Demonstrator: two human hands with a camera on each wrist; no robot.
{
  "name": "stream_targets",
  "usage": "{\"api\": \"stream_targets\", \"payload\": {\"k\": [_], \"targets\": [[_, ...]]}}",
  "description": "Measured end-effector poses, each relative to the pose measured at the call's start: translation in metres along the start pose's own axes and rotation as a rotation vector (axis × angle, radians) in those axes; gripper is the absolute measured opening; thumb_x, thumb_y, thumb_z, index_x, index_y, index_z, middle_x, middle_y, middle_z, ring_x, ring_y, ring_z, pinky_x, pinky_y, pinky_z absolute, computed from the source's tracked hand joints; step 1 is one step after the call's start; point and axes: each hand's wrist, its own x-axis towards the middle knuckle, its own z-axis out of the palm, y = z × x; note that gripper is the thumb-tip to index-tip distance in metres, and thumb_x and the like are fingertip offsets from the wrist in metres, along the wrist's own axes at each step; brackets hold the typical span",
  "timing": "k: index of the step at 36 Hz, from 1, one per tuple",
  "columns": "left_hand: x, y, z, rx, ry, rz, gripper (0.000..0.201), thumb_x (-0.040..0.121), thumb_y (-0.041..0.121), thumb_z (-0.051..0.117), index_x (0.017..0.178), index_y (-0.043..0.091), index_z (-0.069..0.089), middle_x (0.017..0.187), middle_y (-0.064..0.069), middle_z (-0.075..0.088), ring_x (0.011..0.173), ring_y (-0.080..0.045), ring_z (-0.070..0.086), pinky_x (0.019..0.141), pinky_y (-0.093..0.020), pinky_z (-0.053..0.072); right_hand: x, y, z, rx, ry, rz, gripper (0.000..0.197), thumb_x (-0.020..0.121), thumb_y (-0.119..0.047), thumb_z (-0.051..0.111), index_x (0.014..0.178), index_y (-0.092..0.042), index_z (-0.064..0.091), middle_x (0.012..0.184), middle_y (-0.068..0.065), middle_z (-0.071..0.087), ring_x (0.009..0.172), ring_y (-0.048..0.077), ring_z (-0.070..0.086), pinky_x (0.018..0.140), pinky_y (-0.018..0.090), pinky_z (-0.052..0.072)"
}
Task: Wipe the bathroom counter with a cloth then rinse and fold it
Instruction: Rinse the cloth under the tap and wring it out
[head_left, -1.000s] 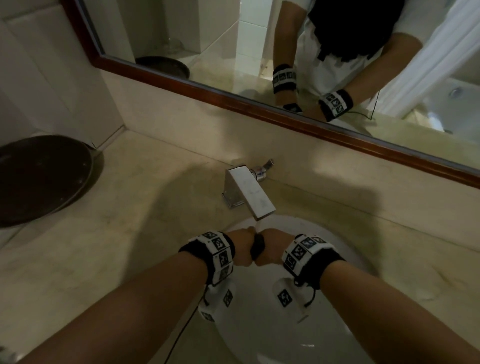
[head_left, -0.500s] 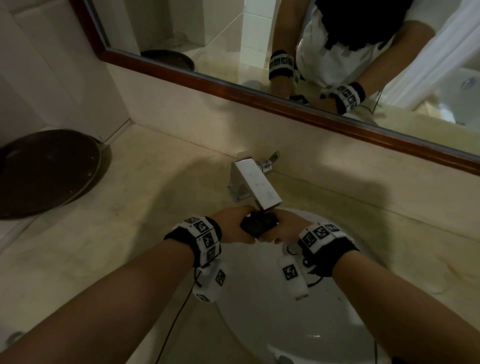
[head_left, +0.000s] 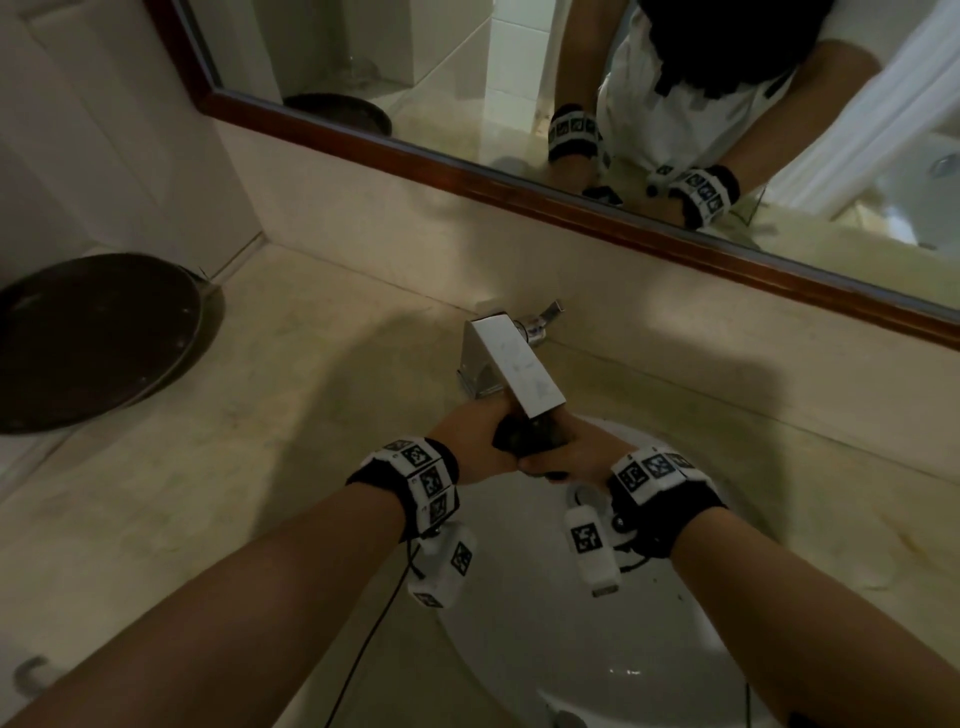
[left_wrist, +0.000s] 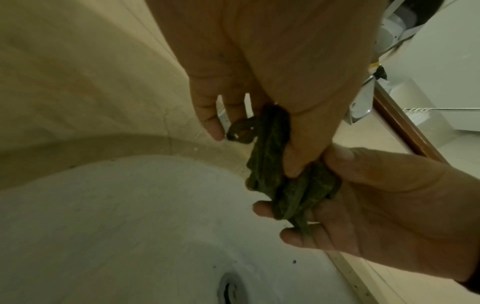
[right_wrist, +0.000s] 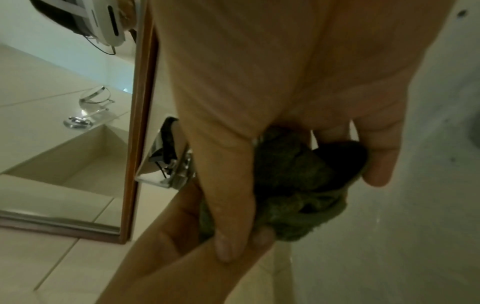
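Note:
A bunched dark green cloth (head_left: 524, 436) hangs just under the spout of the square chrome faucet (head_left: 514, 364), over the white sink basin (head_left: 571, 649). My left hand (head_left: 480, 441) grips its left part, the thumb pressing into the folds (left_wrist: 272, 164). My right hand (head_left: 571, 457) grips the other part, fingers curled round the wad (right_wrist: 298, 185). The two hands touch each other. I cannot tell whether water runs from the spout.
The beige stone counter (head_left: 260, 441) runs left of the basin to a large dark round tray (head_left: 88, 338) by the wall. A wood-framed mirror (head_left: 519, 78) hangs above the backsplash. The basin's drain (left_wrist: 230, 290) lies below the hands.
Both hands have carried the cloth away from me, from over the middle of the basin to right under the faucet spout. They keep hold of it throughout.

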Motion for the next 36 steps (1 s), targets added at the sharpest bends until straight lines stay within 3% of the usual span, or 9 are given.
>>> {"api": "stream_targets", "payload": {"k": [6, 11, 14, 18, 22, 25, 29, 33, 36], "targets": [[0.000, -0.005, 0.005, -0.109, 0.069, -0.038, 0.057, 0.086, 0.019, 0.066, 0.137, 0.018, 0.040, 0.131, -0.008, 0.056, 0.120, -0.028, 0.053, 0.091, -0.026, 0.039, -0.006, 0.002, 0.000, 0.032, -0.002, 0.121, 0.012, 0.085, -0.016, 0.068, 0.094, -0.018, 0.061, 0.084, 0.010, 0.063, 0.072, 0.022, 0.059, 0.074, 0.036, 0.051], [0.004, 0.003, 0.015, -0.200, 0.089, -0.078, 0.039, 0.096, 0.013, 0.048, 0.136, 0.012, 0.044, 0.136, -0.012, 0.051, 0.124, -0.028, 0.048, 0.099, -0.026, 0.035, 0.004, 0.001, 0.001, 0.149, 0.064, 0.178, 0.006, 0.085, -0.017, 0.069, 0.085, -0.014, 0.063, 0.086, 0.012, 0.064, 0.077, 0.026, 0.059, 0.083, 0.041, 0.052], [0.007, 0.009, 0.017, -0.354, 0.042, -0.142, 0.037, 0.094, 0.011, 0.047, 0.131, 0.014, 0.048, 0.128, -0.013, 0.056, 0.114, -0.031, 0.054, 0.099, -0.041, 0.044, 0.007, 0.002, 0.005, 0.269, 0.124, 0.154, 0.014, 0.083, -0.005, 0.067, 0.097, -0.008, 0.064, 0.093, 0.017, 0.065, 0.087, 0.030, 0.062, 0.094, 0.048, 0.051], [0.008, 0.009, 0.018, -0.495, 0.012, -0.233, 0.041, 0.089, 0.020, 0.050, 0.130, 0.022, 0.049, 0.126, -0.010, 0.059, 0.109, -0.032, 0.058, 0.097, -0.048, 0.048, 0.005, 0.004, 0.009, 0.378, 0.064, 0.134, 0.022, 0.083, 0.000, 0.067, 0.099, -0.015, 0.064, 0.097, 0.015, 0.068, 0.089, 0.028, 0.066, 0.083, 0.042, 0.057], [0.007, 0.001, 0.015, -0.345, -0.019, -0.171, 0.051, 0.089, 0.016, 0.055, 0.138, 0.022, 0.042, 0.135, -0.005, 0.053, 0.122, -0.025, 0.051, 0.102, -0.036, 0.041, 0.004, 0.006, 0.010, 0.380, 0.042, 0.185, 0.023, 0.078, 0.000, 0.071, 0.100, -0.008, 0.065, 0.087, 0.013, 0.068, 0.077, 0.024, 0.066, 0.070, 0.033, 0.059], [0.003, -0.004, 0.005, -0.226, -0.241, -0.124, 0.075, 0.080, 0.018, 0.064, 0.145, 0.023, 0.029, 0.136, -0.005, 0.050, 0.117, -0.024, 0.052, 0.094, -0.034, 0.046, 0.002, 0.008, 0.014, 0.251, -0.012, 0.243, 0.014, 0.079, 0.003, 0.068, 0.092, -0.004, 0.065, 0.076, 0.012, 0.064, 0.063, 0.018, 0.064, 0.057, 0.026, 0.055], [-0.005, -0.005, 0.002, 0.085, -0.475, -0.121, 0.096, 0.078, 0.019, 0.073, 0.150, 0.026, 0.010, 0.141, -0.003, 0.045, 0.121, -0.022, 0.050, 0.093, -0.031, 0.045, 0.008, 0.011, 0.024, -0.025, -0.124, 0.316, 0.013, 0.082, -0.010, 0.069, 0.092, -0.003, 0.065, 0.075, 0.006, 0.060, 0.069, 0.018, 0.058, 0.088, 0.039, 0.049], [-0.008, 0.004, 0.007, 0.435, -0.594, -0.096, 0.051, 0.081, 0.023, 0.072, 0.126, 0.012, 0.053, 0.118, -0.010, 0.062, 0.106, -0.028, 0.059, 0.084, -0.033, 0.047, 0.011, 0.010, 0.041, -0.146, -0.237, 0.353, 0.013, 0.074, -0.020, 0.079, 0.072, -0.019, 0.065, 0.063, -0.006, 0.063, 0.071, 0.015, 0.059, 0.078, 0.031, 0.053], [-0.009, 0.000, 0.017, 0.523, -0.675, -0.134, 0.028, 0.086, 0.027, 0.065, 0.107, 0.008, 0.065, 0.094, -0.008, 0.063, 0.083, -0.024, 0.057, 0.079, -0.035, 0.048, 0.010, 0.008, 0.054, -0.257, -0.265, 0.416, 0.024, 0.073, -0.024, 0.078, 0.056, -0.019, 0.062, 0.056, -0.003, 0.059, 0.059, 0.017, 0.054, 0.069, 0.030, 0.048]]}}
